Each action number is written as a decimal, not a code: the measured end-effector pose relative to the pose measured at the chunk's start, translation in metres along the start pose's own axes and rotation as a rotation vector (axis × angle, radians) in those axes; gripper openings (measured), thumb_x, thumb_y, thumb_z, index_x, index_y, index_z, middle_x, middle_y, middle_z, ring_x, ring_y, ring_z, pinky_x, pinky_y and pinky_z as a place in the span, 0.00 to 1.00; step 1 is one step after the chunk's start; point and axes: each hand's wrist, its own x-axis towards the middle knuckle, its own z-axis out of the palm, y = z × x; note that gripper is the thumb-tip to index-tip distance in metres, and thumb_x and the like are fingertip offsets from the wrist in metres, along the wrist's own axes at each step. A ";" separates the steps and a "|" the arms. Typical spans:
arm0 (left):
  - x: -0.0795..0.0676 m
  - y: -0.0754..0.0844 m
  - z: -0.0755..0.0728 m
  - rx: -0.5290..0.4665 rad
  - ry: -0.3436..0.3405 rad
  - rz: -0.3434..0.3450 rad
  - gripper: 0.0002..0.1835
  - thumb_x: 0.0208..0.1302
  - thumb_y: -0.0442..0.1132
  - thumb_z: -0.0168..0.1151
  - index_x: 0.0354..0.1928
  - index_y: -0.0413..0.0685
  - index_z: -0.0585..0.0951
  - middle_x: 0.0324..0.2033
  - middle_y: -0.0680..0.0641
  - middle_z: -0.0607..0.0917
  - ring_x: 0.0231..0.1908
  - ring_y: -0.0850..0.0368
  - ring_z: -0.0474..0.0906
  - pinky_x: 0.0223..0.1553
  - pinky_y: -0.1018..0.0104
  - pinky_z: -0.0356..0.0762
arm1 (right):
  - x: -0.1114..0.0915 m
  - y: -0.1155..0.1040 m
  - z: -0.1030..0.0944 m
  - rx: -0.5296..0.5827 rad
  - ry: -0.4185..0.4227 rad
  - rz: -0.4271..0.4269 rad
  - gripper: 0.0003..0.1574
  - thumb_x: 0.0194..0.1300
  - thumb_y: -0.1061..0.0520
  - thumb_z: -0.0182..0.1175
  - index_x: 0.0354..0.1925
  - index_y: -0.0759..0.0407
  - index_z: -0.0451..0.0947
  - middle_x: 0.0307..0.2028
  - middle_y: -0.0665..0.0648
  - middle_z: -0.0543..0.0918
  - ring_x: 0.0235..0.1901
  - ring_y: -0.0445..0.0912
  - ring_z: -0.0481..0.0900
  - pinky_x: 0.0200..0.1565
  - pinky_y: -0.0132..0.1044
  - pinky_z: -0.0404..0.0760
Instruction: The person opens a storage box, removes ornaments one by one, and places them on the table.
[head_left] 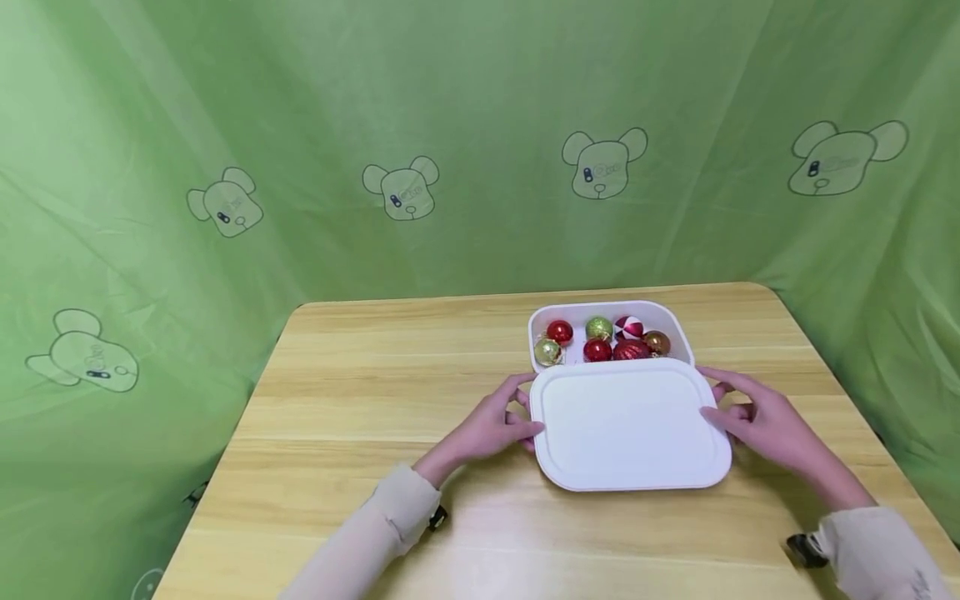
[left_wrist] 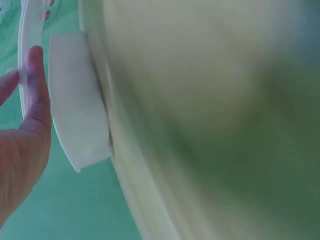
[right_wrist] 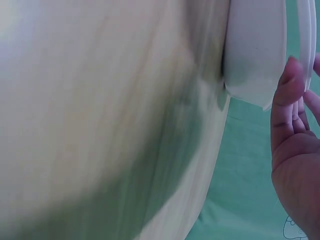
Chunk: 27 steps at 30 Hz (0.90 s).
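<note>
A white rectangular lid (head_left: 630, 425) with rounded corners is held level by both hands, above the table. My left hand (head_left: 491, 422) pinches its left edge, thumb on top and fingers beneath. At the opposite edge my right hand (head_left: 761, 417) grips it the same way. Just behind the lid stands a white plastic box (head_left: 675, 329), its front part covered from the head view. Inside lie several Christmas baubles, among them a red one (head_left: 559, 332), a green one (head_left: 598, 327) and a red-and-white one (head_left: 628, 327). Both wrist views show the lid apart from the box.
The wooden table (head_left: 360, 375) extends widely to the left of the box. Behind and around it hangs a green curtain (head_left: 480, 100) with printed bear heads. The box stands near the table's far edge.
</note>
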 end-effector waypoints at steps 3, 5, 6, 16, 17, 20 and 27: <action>-0.007 -0.003 0.005 0.003 -0.031 -0.017 0.42 0.69 0.29 0.66 0.79 0.60 0.59 0.48 0.46 0.75 0.29 0.56 0.88 0.41 0.48 0.91 | -0.006 0.002 0.001 0.033 -0.029 0.005 0.36 0.73 0.59 0.65 0.74 0.58 0.67 0.43 0.51 0.74 0.17 0.44 0.76 0.18 0.36 0.79; -0.011 -0.005 0.007 -0.002 -0.054 -0.018 0.42 0.69 0.28 0.66 0.79 0.60 0.58 0.48 0.46 0.74 0.29 0.56 0.88 0.41 0.49 0.91 | -0.010 0.004 0.002 0.051 -0.041 0.005 0.36 0.72 0.59 0.66 0.74 0.59 0.67 0.42 0.50 0.75 0.17 0.45 0.76 0.18 0.37 0.80; -0.012 -0.006 0.008 -0.007 -0.064 -0.016 0.42 0.69 0.28 0.66 0.78 0.59 0.58 0.48 0.45 0.74 0.29 0.56 0.89 0.40 0.50 0.91 | -0.012 0.005 0.002 0.058 -0.046 0.004 0.36 0.72 0.59 0.66 0.73 0.59 0.67 0.41 0.49 0.75 0.17 0.46 0.77 0.18 0.38 0.80; -0.019 -0.010 0.011 0.018 -0.103 -0.029 0.42 0.69 0.28 0.65 0.79 0.61 0.58 0.49 0.47 0.75 0.29 0.57 0.88 0.39 0.53 0.91 | -0.017 0.013 0.006 0.110 -0.124 0.024 0.38 0.70 0.60 0.67 0.73 0.60 0.66 0.40 0.53 0.76 0.17 0.47 0.79 0.18 0.39 0.82; -0.019 -0.011 0.011 0.018 -0.106 -0.030 0.42 0.70 0.28 0.64 0.78 0.62 0.59 0.49 0.46 0.75 0.30 0.56 0.88 0.39 0.54 0.91 | -0.017 0.013 0.006 0.108 -0.128 0.023 0.38 0.69 0.60 0.68 0.73 0.60 0.66 0.40 0.54 0.76 0.17 0.47 0.79 0.18 0.39 0.82; -0.017 -0.013 0.012 0.028 -0.111 -0.030 0.40 0.70 0.27 0.64 0.78 0.62 0.60 0.48 0.45 0.75 0.30 0.56 0.88 0.39 0.55 0.91 | -0.016 0.015 0.007 0.096 -0.134 0.026 0.38 0.69 0.60 0.68 0.73 0.61 0.66 0.39 0.56 0.77 0.18 0.47 0.80 0.19 0.39 0.83; -0.010 -0.018 0.010 0.100 -0.097 -0.038 0.39 0.70 0.27 0.64 0.78 0.59 0.61 0.48 0.45 0.80 0.29 0.57 0.88 0.36 0.62 0.91 | -0.011 0.017 0.009 0.049 -0.174 0.068 0.39 0.70 0.57 0.67 0.74 0.61 0.65 0.39 0.60 0.77 0.21 0.46 0.81 0.21 0.39 0.84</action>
